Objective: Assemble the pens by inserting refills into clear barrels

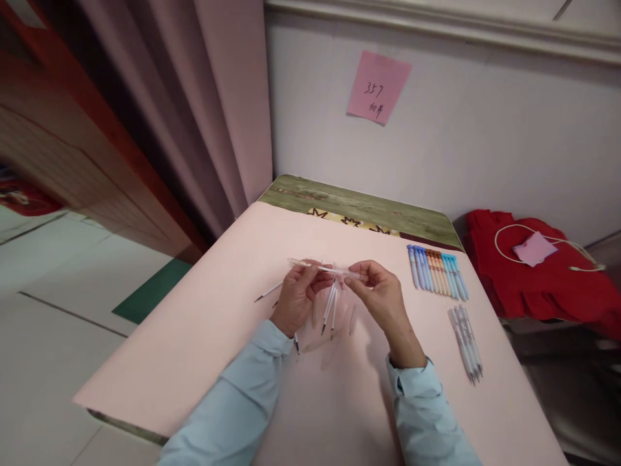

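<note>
1. I see both hands raised just above the middle of the counter (204, 336), which has a pink cover.
2. Left hand (298, 294): fingers closed, pinching a clear pen tube (323, 268) near its left part.
3. Right hand (381, 294): thumb and fingertips pinched on the right end of the same tube. The tube lies roughly level between the two hands.
4. Loose refills (330, 307) sit under and between the hands; from here I cannot tell whether any is held.
5. One more thin refill (268, 292) pokes out to the left of the left hand.
6. Right of the hands, well apart: a tidy row of coloured pens (437, 272), side by side.
7. Nearer me on that side: a bunch of white pens (466, 343).
8. Wall behind carries a pink note (378, 87); a red cloth (548, 285) lies beyond the counter's right edge.
</note>
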`<state>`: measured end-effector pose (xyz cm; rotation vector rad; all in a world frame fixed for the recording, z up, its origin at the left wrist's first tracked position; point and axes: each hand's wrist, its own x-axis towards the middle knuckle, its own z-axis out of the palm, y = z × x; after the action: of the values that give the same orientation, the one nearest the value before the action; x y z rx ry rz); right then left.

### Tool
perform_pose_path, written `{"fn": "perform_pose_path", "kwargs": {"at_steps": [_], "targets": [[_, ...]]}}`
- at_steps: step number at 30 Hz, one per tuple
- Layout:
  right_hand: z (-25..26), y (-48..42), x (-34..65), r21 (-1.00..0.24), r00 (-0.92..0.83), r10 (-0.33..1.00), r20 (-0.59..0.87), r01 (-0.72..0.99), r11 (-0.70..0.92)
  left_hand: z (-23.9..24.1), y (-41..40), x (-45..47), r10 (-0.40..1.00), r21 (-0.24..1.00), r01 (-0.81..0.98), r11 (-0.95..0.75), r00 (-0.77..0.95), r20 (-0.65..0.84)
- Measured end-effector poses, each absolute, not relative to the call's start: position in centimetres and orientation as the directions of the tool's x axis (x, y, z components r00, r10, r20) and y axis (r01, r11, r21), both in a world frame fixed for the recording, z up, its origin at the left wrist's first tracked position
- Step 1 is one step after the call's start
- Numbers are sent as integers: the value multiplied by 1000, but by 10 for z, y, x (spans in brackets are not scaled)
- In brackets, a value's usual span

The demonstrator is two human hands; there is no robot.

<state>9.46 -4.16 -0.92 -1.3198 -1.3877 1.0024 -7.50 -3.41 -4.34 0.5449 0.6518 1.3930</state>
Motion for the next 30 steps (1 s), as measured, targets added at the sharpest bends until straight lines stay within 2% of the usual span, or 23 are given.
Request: {"fn": "perform_pose_path", "kwargs": {"at_steps": [23,30], "targets": [[-5,-46,86,-941,28,988,152,311,136,-39,-38,-73,992,734,-668,120,62,-106],[6,-52,85,-841,52,993,106,537,62,-37,-39,-73,993,744,-658,118,76,-91]]}}
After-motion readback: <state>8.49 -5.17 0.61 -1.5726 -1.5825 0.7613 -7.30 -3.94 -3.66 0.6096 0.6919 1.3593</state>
